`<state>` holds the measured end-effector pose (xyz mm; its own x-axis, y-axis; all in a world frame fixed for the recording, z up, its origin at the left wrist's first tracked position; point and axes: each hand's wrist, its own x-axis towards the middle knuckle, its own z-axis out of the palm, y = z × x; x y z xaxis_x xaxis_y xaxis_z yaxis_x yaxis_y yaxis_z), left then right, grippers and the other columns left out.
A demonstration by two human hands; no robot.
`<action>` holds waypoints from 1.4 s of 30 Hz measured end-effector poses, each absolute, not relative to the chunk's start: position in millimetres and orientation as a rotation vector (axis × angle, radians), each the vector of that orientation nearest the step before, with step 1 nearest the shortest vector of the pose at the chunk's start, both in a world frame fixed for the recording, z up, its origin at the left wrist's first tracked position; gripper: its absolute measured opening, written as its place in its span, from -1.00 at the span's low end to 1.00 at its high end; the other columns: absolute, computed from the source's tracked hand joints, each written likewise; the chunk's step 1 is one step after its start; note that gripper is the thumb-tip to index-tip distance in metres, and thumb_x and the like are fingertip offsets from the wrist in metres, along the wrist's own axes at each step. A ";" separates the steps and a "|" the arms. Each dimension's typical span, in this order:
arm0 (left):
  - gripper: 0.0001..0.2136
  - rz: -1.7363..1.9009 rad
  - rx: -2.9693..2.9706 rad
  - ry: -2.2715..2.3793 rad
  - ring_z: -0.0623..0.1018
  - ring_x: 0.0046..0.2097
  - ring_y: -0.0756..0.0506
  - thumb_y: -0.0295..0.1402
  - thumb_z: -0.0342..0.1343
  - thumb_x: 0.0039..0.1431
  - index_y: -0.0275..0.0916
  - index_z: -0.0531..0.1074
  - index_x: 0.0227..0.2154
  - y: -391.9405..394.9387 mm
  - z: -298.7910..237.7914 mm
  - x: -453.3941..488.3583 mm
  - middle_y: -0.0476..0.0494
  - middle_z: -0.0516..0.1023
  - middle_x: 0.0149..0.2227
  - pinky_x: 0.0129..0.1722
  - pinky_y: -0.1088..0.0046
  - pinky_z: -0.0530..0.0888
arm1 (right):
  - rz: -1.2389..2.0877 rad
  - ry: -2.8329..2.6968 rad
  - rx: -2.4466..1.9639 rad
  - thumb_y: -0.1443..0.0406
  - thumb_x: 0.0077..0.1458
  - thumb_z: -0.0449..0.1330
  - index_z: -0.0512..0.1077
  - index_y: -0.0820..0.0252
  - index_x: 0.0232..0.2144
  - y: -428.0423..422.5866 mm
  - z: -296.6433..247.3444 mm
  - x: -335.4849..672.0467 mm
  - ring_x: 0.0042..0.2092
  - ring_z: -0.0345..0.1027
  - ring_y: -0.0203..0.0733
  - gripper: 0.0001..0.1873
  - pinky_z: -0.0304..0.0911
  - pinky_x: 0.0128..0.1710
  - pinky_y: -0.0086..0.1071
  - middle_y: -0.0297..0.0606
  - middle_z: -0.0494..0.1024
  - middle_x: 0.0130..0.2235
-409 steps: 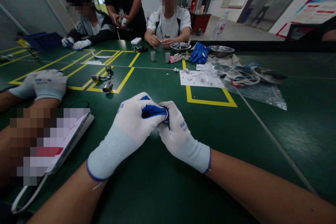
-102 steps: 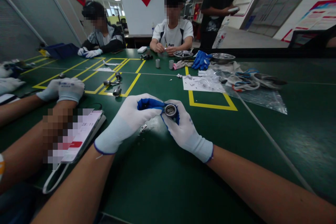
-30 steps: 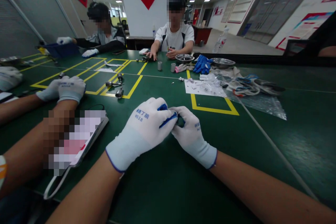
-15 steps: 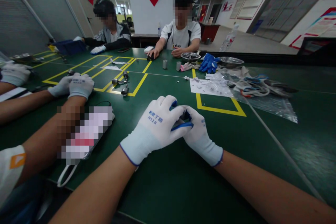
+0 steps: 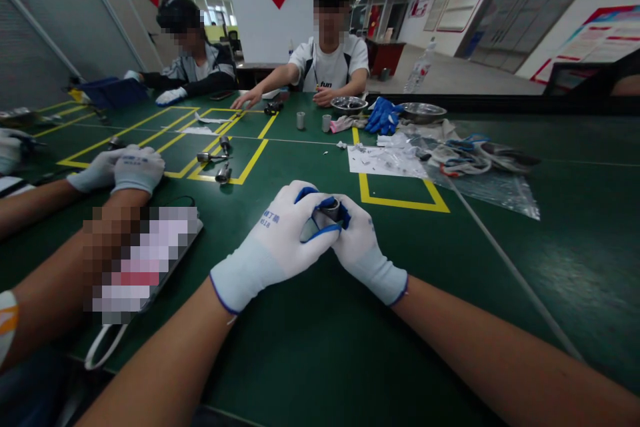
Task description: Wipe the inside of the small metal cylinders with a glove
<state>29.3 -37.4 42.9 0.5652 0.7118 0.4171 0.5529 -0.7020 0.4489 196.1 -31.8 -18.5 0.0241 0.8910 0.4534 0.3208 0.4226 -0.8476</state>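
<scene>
Both of my hands wear white gloves with blue fingertips and meet over the green table. My left hand is curled, its blue fingertips pressed onto a small round metal part. My right hand cups that same part from the right and below. Only the top of the metal piece shows between the fingers. Both hands rest close to the table surface.
A neighbour's arm holds a phone at my left, with another gloved hand beyond. Metal fittings lie in yellow-taped squares. Paper with small parts, blue gloves, metal bowls and plastic bags lie ahead. Two people sit opposite.
My left fingers have shifted over the metal part, which now peeks out between the fingertips. The person opposite has stretched an arm out across the table.
</scene>
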 end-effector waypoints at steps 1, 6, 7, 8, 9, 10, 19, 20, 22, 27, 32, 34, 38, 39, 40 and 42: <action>-0.69 0.860 2.547 1.047 0.51 0.10 -0.29 -0.28 0.20 0.33 -0.23 0.48 0.08 -37.0 42.6 28.6 -0.29 0.47 0.07 0.09 0.05 0.54 | 0.622 -1.543 -1.115 0.20 0.22 0.26 0.52 0.09 -0.20 -31.9 -18.7 196.1 -0.12 0.60 0.02 -0.87 0.49 -0.10 -0.11 -0.17 0.70 -0.17; -0.60 0.937 2.622 1.054 0.50 0.09 -0.28 -0.27 0.19 0.36 -0.31 0.43 0.18 -38.0 42.4 26.8 -0.34 0.46 0.09 0.08 0.09 0.54 | 0.637 -1.561 -1.102 0.27 0.19 0.24 0.52 0.11 -0.16 -33.3 -18.6 195.8 -0.10 0.60 0.04 -0.84 0.52 -0.07 -0.06 -0.16 0.69 -0.15; -0.61 0.938 2.634 1.045 0.50 0.08 -0.28 -0.28 0.19 0.35 -0.32 0.45 0.17 -38.6 42.8 27.1 -0.33 0.47 0.08 0.07 0.10 0.54 | 0.643 -1.559 -1.096 0.27 0.19 0.25 0.52 0.11 -0.15 -33.5 -18.5 196.0 -0.11 0.60 0.04 -0.83 0.53 -0.08 -0.06 -0.17 0.69 -0.16; -0.63 0.933 2.642 1.036 0.50 0.07 -0.28 -0.28 0.19 0.35 -0.32 0.48 0.15 -39.3 43.2 27.5 -0.33 0.47 0.06 0.05 0.10 0.54 | 0.647 -1.560 -1.090 0.27 0.17 0.26 0.52 0.11 -0.15 -33.7 -18.5 196.2 -0.11 0.60 0.04 -0.83 0.53 -0.07 -0.05 -0.18 0.69 -0.16; -0.64 0.918 2.646 1.032 0.50 0.05 -0.27 -0.28 0.20 0.35 -0.32 0.50 0.12 -40.0 43.6 28.2 -0.32 0.47 0.05 0.03 0.11 0.54 | 0.650 -1.561 -1.083 0.27 0.16 0.26 0.52 0.10 -0.15 -33.9 -18.5 196.5 -0.10 0.60 0.04 -0.82 0.53 -0.06 -0.05 -0.18 0.68 -0.15; -0.66 0.898 2.644 1.034 0.50 0.04 -0.27 -0.27 0.20 0.34 -0.32 0.51 0.10 -40.5 44.0 28.9 -0.32 0.47 0.04 0.01 0.11 0.55 | 0.652 -1.563 -1.075 0.28 0.15 0.26 0.52 0.09 -0.15 -34.0 -18.5 196.9 -0.09 0.60 0.04 -0.81 0.53 -0.05 -0.04 -0.19 0.68 -0.15; -0.76 0.908 2.495 1.024 0.49 0.06 -0.24 -0.29 0.24 0.32 -0.28 0.60 -0.04 -37.1 44.3 26.6 -0.25 0.45 0.02 0.06 0.14 0.52 | 0.748 -1.562 -1.102 0.26 0.13 0.27 0.55 0.15 -0.14 -35.3 -15.4 198.1 -0.14 0.61 0.02 -0.78 0.55 -0.13 -0.08 -0.17 0.69 -0.17; -0.77 0.904 2.496 1.021 0.48 0.07 -0.24 -0.31 0.24 0.31 -0.28 0.60 -0.04 -36.3 44.6 25.2 -0.25 0.45 0.02 0.08 0.14 0.51 | 0.757 -1.574 -1.109 0.27 0.12 0.28 0.55 0.15 -0.14 -35.3 -15.1 198.0 -0.14 0.61 0.02 -0.77 0.54 -0.13 -0.09 -0.18 0.69 -0.18; -0.78 0.892 2.520 0.996 0.48 0.08 -0.25 -0.34 0.25 0.30 -0.28 0.59 -0.04 -34.7 44.5 22.7 -0.26 0.45 0.03 0.09 0.13 0.51 | 0.766 -1.596 -1.108 0.27 0.11 0.29 0.56 0.15 -0.14 -34.7 -14.8 197.8 -0.13 0.61 0.01 -0.77 0.53 -0.11 -0.11 -0.19 0.70 -0.18; -0.69 1.013 2.484 0.876 0.49 0.11 -0.25 -0.36 0.21 0.29 -0.31 0.45 0.06 -31.0 37.6 20.4 -0.30 0.44 0.08 0.13 0.11 0.51 | 0.853 -1.465 -1.042 0.11 0.10 0.38 0.59 0.15 -0.17 -30.7 -16.9 196.1 -0.10 0.62 0.05 -0.70 0.51 -0.04 -0.10 -0.18 0.72 -0.17; -0.69 1.094 2.430 0.860 0.49 0.15 -0.26 -0.36 0.16 0.32 -0.26 0.41 0.08 -30.3 34.1 20.0 -0.32 0.41 0.13 0.16 0.11 0.51 | 0.849 -1.493 -1.021 0.08 0.10 0.41 0.61 0.13 -0.17 -31.4 -15.6 196.9 -0.07 0.61 0.04 -0.68 0.50 -0.01 -0.11 -0.19 0.73 -0.15; -0.74 1.022 2.498 0.875 0.48 0.15 -0.27 -0.34 0.16 0.31 -0.26 0.47 0.02 -31.6 35.3 20.0 -0.31 0.41 0.10 0.15 0.10 0.51 | 0.869 -1.501 -1.028 0.06 0.12 0.40 0.61 0.14 -0.16 -32.6 -14.1 197.3 -0.07 0.62 0.05 -0.66 0.51 -0.01 -0.09 -0.17 0.72 -0.14; -0.68 1.027 2.503 0.960 0.48 0.15 -0.27 -0.33 0.21 0.28 -0.29 0.48 0.07 -32.5 37.7 22.4 -0.32 0.42 0.12 0.15 0.11 0.51 | 0.857 -1.507 -1.050 0.10 0.15 0.36 0.61 0.16 -0.09 -32.6 -13.5 196.7 -0.03 0.62 0.07 -0.66 0.51 0.05 -0.05 -0.12 0.71 -0.09; -0.65 1.069 2.449 1.028 0.51 0.11 -0.25 -0.32 0.23 0.27 -0.30 0.47 0.07 -32.1 38.1 23.5 -0.31 0.44 0.09 0.11 0.13 0.53 | 0.828 -1.503 -1.055 0.12 0.14 0.36 0.60 0.16 -0.03 -32.2 -14.2 196.5 0.00 0.61 0.08 -0.62 0.51 0.07 -0.04 -0.11 0.71 -0.05; -0.64 1.098 2.379 1.112 0.53 0.06 -0.24 -0.30 0.26 0.24 -0.32 0.47 0.06 -31.4 38.4 24.9 -0.29 0.47 0.05 0.05 0.15 0.55 | 0.797 -1.494 -1.065 0.13 0.13 0.36 0.57 0.15 0.06 -31.9 -15.3 196.4 0.04 0.60 0.09 -0.54 0.50 0.10 -0.03 -0.09 0.69 0.00; -0.65 1.087 2.220 1.258 0.57 -0.06 -0.22 -0.25 0.33 0.18 -0.30 0.51 -0.03 -29.7 38.4 27.8 -0.22 0.53 -0.06 -0.06 0.18 0.57 | 0.751 -1.467 -1.103 0.12 0.08 0.40 0.43 0.14 0.28 -31.7 -17.9 196.4 0.11 0.56 0.13 -0.27 0.49 0.15 0.01 -0.05 0.64 0.10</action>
